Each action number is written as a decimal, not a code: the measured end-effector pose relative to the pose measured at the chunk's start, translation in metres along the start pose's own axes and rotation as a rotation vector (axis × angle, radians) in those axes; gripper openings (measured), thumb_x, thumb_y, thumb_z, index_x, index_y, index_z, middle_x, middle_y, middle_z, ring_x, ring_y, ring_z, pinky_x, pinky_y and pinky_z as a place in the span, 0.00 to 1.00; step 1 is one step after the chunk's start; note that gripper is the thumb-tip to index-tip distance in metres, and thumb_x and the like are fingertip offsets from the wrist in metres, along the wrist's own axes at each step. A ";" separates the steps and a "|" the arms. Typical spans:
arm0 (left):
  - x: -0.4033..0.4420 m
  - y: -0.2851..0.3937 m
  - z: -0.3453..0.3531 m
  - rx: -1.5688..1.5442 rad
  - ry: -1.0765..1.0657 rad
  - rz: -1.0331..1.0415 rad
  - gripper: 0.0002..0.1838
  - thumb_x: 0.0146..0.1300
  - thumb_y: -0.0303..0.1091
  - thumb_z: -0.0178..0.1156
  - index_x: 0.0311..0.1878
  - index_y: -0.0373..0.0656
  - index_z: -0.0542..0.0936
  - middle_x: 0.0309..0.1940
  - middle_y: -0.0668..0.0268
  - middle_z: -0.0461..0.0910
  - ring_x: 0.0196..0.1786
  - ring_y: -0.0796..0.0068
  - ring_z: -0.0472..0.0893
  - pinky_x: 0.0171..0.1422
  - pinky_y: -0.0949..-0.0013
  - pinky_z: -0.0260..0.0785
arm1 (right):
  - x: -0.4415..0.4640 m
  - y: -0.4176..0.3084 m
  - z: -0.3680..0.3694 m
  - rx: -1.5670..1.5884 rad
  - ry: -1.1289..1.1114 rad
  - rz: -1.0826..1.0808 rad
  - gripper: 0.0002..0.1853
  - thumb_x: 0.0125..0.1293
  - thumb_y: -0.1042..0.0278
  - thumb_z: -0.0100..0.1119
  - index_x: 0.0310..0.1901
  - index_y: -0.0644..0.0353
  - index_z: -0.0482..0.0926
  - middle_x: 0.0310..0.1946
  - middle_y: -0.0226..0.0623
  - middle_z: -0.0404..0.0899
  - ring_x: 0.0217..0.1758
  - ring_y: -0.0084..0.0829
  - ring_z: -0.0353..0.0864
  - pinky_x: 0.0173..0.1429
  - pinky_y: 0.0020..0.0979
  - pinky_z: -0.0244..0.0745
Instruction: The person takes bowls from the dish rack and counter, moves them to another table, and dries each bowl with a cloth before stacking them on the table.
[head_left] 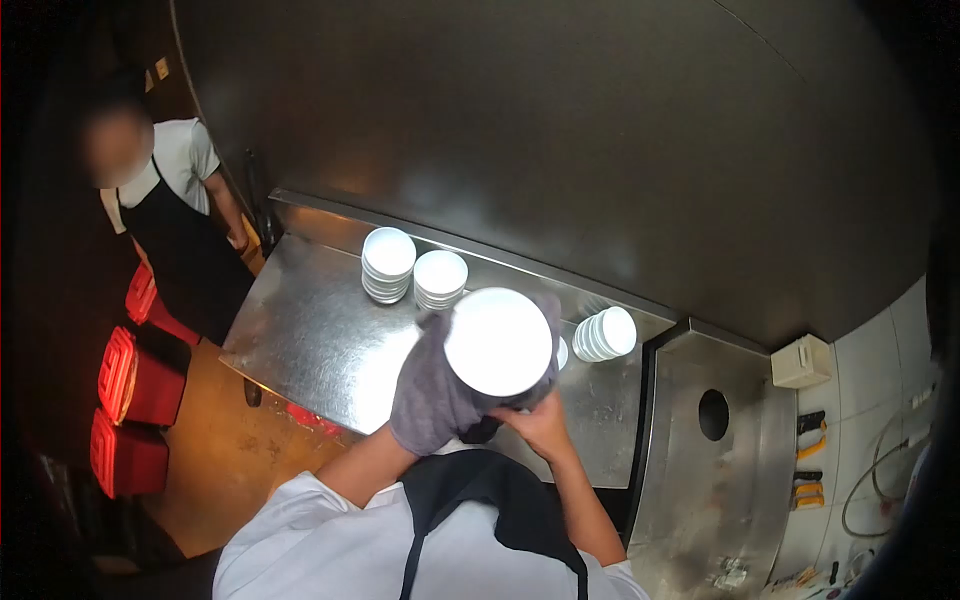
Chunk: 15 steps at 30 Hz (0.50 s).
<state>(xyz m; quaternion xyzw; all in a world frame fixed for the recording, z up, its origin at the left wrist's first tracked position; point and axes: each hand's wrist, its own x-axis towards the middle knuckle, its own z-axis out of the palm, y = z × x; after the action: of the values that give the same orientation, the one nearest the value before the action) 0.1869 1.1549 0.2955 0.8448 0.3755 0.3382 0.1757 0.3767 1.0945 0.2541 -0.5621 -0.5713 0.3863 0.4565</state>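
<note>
A white bowl (500,342) is held up in front of my chest, its round white face towards the camera. A grey cloth (432,392) wraps around its left side and shows again at its right edge. My left forearm (372,465) runs into the cloth, which hides the hand gripping the bowl through it. At the bowl's lower right edge is my right hand (540,428), its thumb pointing in under the rim; the other fingers are mostly hidden behind the bowl and cloth. Behind stand stacks of white bowls (388,258), (440,278) on the steel counter (310,320).
Another bowl stack (606,334) leans on the counter's right side. Further right is a steel surface with a round dark hole (713,415). Knives (810,435) hang on the tiled wall. A co-worker in a black apron (185,255) stands left, near red bins (145,375).
</note>
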 end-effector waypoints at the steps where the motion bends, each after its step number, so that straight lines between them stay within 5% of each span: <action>1: -0.003 -0.005 -0.007 0.008 0.064 -0.049 0.39 0.59 0.50 0.69 0.70 0.42 0.68 0.65 0.55 0.74 0.66 0.58 0.74 0.71 0.58 0.65 | 0.001 0.026 0.001 0.000 -0.223 0.120 0.30 0.53 0.60 0.82 0.54 0.69 0.83 0.51 0.44 0.88 0.56 0.39 0.84 0.66 0.36 0.75; 3: -0.009 -0.023 -0.025 0.017 0.237 -0.174 0.38 0.61 0.49 0.67 0.70 0.42 0.69 0.65 0.56 0.74 0.66 0.59 0.74 0.71 0.58 0.66 | -0.001 0.059 0.013 0.008 -0.476 0.334 0.33 0.53 0.64 0.83 0.60 0.67 0.80 0.54 0.40 0.85 0.59 0.33 0.82 0.66 0.36 0.73; 7: -0.031 -0.061 -0.063 0.028 0.510 -0.408 0.34 0.64 0.47 0.65 0.69 0.42 0.70 0.65 0.57 0.75 0.67 0.61 0.75 0.71 0.59 0.66 | -0.015 0.068 0.007 0.066 -0.396 0.330 0.23 0.58 0.68 0.78 0.53 0.68 0.83 0.45 0.34 0.87 0.51 0.26 0.83 0.58 0.31 0.77; 10: -0.043 -0.067 -0.071 0.036 0.583 -0.466 0.31 0.66 0.45 0.63 0.69 0.42 0.71 0.65 0.57 0.75 0.67 0.62 0.75 0.71 0.59 0.67 | -0.008 0.038 -0.023 -0.082 -0.238 0.003 0.24 0.58 0.68 0.76 0.56 0.67 0.83 0.45 0.34 0.87 0.46 0.25 0.83 0.53 0.30 0.78; 12: -0.038 -0.059 -0.062 0.043 0.564 -0.436 0.30 0.68 0.44 0.62 0.69 0.42 0.71 0.64 0.58 0.75 0.67 0.63 0.75 0.71 0.60 0.67 | 0.009 -0.003 -0.033 0.102 -0.165 -0.119 0.22 0.58 0.73 0.73 0.55 0.68 0.83 0.46 0.36 0.88 0.48 0.25 0.84 0.55 0.31 0.79; 13: -0.033 -0.053 -0.054 0.047 0.542 -0.410 0.29 0.68 0.44 0.62 0.68 0.42 0.71 0.64 0.58 0.75 0.67 0.64 0.75 0.71 0.60 0.67 | 0.013 -0.046 -0.034 0.207 -0.172 -0.094 0.23 0.57 0.73 0.72 0.55 0.69 0.83 0.49 0.42 0.87 0.55 0.31 0.84 0.63 0.35 0.76; 15: -0.024 -0.035 -0.036 0.064 0.473 -0.352 0.27 0.70 0.43 0.60 0.68 0.42 0.72 0.64 0.59 0.75 0.67 0.65 0.75 0.71 0.60 0.68 | 0.036 -0.099 -0.034 0.116 -0.309 -0.539 0.24 0.57 0.71 0.70 0.56 0.70 0.81 0.56 0.54 0.82 0.66 0.49 0.78 0.75 0.46 0.66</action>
<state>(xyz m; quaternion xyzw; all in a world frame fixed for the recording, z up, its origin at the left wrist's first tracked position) 0.1311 1.1614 0.2912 0.6694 0.5574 0.4781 0.1125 0.3825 1.1205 0.3616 -0.2979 -0.7393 0.3644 0.4816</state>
